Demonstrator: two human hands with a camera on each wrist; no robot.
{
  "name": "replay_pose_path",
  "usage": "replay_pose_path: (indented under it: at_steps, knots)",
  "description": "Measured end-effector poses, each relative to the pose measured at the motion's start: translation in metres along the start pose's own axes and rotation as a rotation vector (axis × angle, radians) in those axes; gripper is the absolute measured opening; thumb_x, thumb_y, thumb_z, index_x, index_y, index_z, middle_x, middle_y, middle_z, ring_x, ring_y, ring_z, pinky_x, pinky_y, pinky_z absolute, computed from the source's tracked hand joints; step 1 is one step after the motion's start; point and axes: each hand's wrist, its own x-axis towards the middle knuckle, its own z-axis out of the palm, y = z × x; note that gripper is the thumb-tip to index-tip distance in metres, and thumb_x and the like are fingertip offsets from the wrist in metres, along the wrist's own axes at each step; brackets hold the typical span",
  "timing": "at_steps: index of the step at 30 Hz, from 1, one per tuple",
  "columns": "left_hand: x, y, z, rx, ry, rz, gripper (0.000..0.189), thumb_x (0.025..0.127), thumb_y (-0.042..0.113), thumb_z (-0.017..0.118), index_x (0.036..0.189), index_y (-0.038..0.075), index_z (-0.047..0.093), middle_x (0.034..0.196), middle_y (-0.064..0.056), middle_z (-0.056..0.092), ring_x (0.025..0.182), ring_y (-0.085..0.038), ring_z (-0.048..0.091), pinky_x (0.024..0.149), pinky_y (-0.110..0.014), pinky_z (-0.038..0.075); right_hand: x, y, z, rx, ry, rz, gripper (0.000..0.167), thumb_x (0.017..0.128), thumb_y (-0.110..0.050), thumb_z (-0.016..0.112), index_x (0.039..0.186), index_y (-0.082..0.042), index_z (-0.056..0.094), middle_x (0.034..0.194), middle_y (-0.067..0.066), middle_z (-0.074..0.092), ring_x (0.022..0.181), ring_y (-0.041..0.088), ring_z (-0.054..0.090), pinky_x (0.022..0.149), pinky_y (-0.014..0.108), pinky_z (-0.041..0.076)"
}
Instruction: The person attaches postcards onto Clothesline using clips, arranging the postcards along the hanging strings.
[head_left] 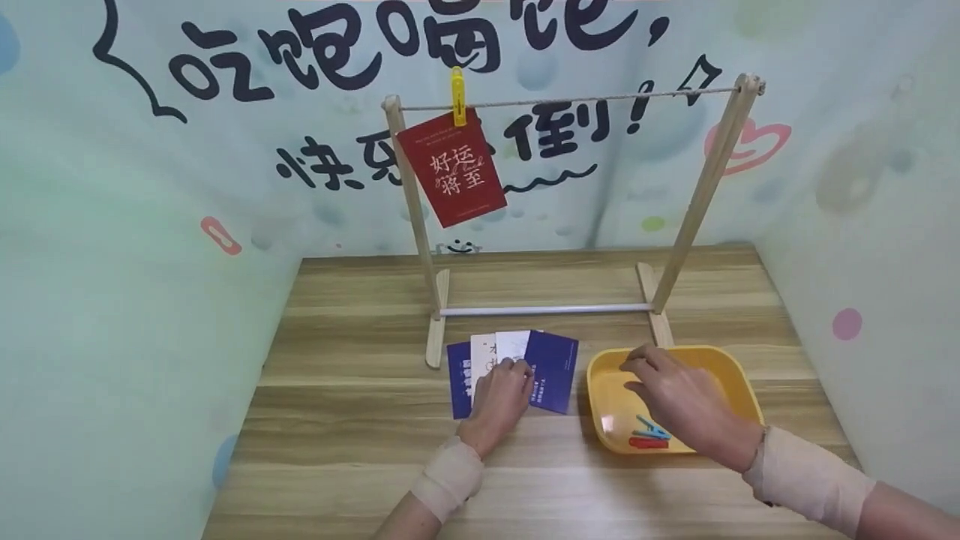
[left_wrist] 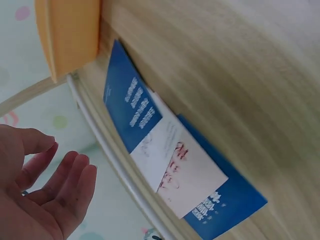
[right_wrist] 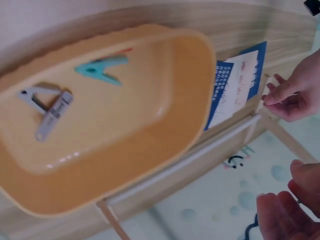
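My left hand (head_left: pixel 499 394) hovers over a fan of cards, its fingers loosely bent around nothing. In the left wrist view the fan shows a blue card (left_wrist: pixel 132 95) overlapping white and cream cards (left_wrist: pixel 187 172), with another blue card (left_wrist: pixel 240 190) at the other end. My right hand (head_left: pixel 686 394) is above the yellow basket (head_left: pixel 600 405), fingers loosely curved with nothing between them. Inside the basket lie a light-blue clothespin (right_wrist: pixel 100 69), a grey clothespin (right_wrist: pixel 52 115) and a red clothespin (head_left: pixel 649 444). The hand covers part of the basket in the head view.
Behind the cards stands a wooden rack (head_left: pixel 705 195) with a cord (head_left: pixel 570 100) strung across its top. A red card (head_left: pixel 454 169) hangs tilted near its left post, held by a yellow clothespin (head_left: pixel 458 97). A pale bar (head_left: pixel 547 310) joins the feet. Printed cloth surrounds the wooden table (head_left: pixel 322 450).
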Motion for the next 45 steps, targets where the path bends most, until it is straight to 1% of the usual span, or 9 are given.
replay_pose_path:
  at_steps: [3, 9, 16, 23, 26, 31, 38, 42, 45]
  knots:
    - [-0.006, 0.000, 0.008, 0.045, 0.007, -0.027, 0.011, 0.091, 0.020, 0.071, 0.088, 0.009, 0.071, 0.080, -0.006, 0.067, 0.072, -0.021, 0.066, 0.057, -0.034, 0.055, -0.014, 0.005, 0.013, -0.028, 0.020, -0.031, 0.031, 0.070, -0.004, 0.089, 0.094, -0.005, 0.071, 0.094, 0.006, 0.066, 0.076, 0.018, 0.069, 0.046, 0.023, 0.050]
    - [-0.013, 0.001, 0.027, 0.077, -0.019, -0.156, 0.023, 0.092, 0.027, 0.071, 0.091, 0.004, 0.070, 0.082, -0.010, 0.064, 0.077, -0.025, 0.064, 0.059, -0.038, 0.055, -0.044, 0.024, 0.040, -0.111, 0.039, -0.110, 0.034, 0.065, -0.001, 0.090, 0.091, -0.001, 0.069, 0.092, 0.010, 0.064, 0.076, 0.022, 0.064, 0.046, 0.029, 0.052]
    - [-0.011, 0.005, 0.045, 0.027, -0.088, -0.353, 0.045, 0.095, 0.038, 0.066, 0.112, -0.002, 0.060, 0.102, -0.020, 0.061, 0.088, -0.031, 0.064, 0.068, -0.043, 0.057, -0.072, 0.046, 0.051, -0.172, -0.060, -0.001, 0.032, 0.064, -0.003, 0.091, 0.087, 0.000, 0.069, 0.088, 0.010, 0.062, 0.074, 0.024, 0.061, 0.046, 0.031, 0.053]
    - [-0.010, 0.008, 0.056, 0.009, -0.110, -0.453, 0.064, 0.091, 0.052, 0.067, 0.119, -0.004, 0.055, 0.113, -0.026, 0.058, 0.097, -0.035, 0.061, 0.077, -0.045, 0.057, -0.085, 0.052, 0.058, -0.179, -0.158, 0.072, 0.031, 0.067, -0.004, 0.090, 0.089, 0.001, 0.068, 0.089, 0.012, 0.062, 0.074, 0.024, 0.060, 0.050, 0.032, 0.055]
    - [-0.008, 0.009, 0.058, -0.021, -0.119, -0.486, 0.073, 0.086, 0.057, 0.071, 0.123, -0.003, 0.053, 0.118, -0.028, 0.057, 0.103, -0.038, 0.061, 0.081, -0.047, 0.058, -0.088, 0.054, 0.060, -0.149, -0.188, 0.136, 0.029, 0.071, -0.005, 0.088, 0.091, 0.003, 0.069, 0.089, 0.014, 0.062, 0.074, 0.024, 0.060, 0.053, 0.034, 0.057]
    - [-0.004, 0.011, 0.059, -0.083, -0.139, -0.525, 0.077, 0.078, 0.056, 0.079, 0.122, -0.001, 0.052, 0.115, -0.025, 0.055, 0.101, -0.037, 0.059, 0.079, -0.046, 0.058, -0.092, 0.061, 0.064, -0.003, -0.250, 0.323, 0.028, 0.078, -0.006, 0.082, 0.098, 0.007, 0.068, 0.091, 0.015, 0.060, 0.075, 0.024, 0.059, 0.057, 0.038, 0.058]
    - [0.001, 0.008, 0.056, -0.217, -0.165, -0.581, 0.072, 0.072, 0.035, 0.089, 0.119, -0.001, 0.048, 0.109, -0.025, 0.053, 0.091, -0.036, 0.062, 0.078, -0.046, 0.059, -0.096, 0.075, 0.065, 0.194, -0.321, 0.546, 0.034, 0.088, -0.017, 0.076, 0.103, 0.011, 0.065, 0.092, 0.017, 0.057, 0.072, 0.024, 0.058, 0.062, 0.043, 0.055]
    - [0.008, 0.009, 0.051, -0.242, -0.203, -0.637, 0.075, 0.069, 0.025, 0.092, 0.122, -0.003, 0.046, 0.111, -0.026, 0.053, 0.092, -0.038, 0.064, 0.082, -0.049, 0.058, -0.097, 0.079, 0.067, 0.240, -0.384, 0.626, 0.040, 0.090, -0.021, 0.075, 0.107, 0.013, 0.063, 0.093, 0.018, 0.055, 0.073, 0.023, 0.057, 0.067, 0.043, 0.055]
    - [0.012, 0.008, 0.048, -0.234, -0.227, -0.672, 0.077, 0.067, 0.023, 0.093, 0.122, -0.005, 0.047, 0.112, -0.026, 0.054, 0.095, -0.038, 0.063, 0.084, -0.048, 0.057, -0.098, 0.081, 0.068, 0.258, -0.417, 0.649, 0.040, 0.090, -0.018, 0.075, 0.109, 0.014, 0.062, 0.095, 0.019, 0.054, 0.075, 0.025, 0.058, 0.071, 0.044, 0.057]
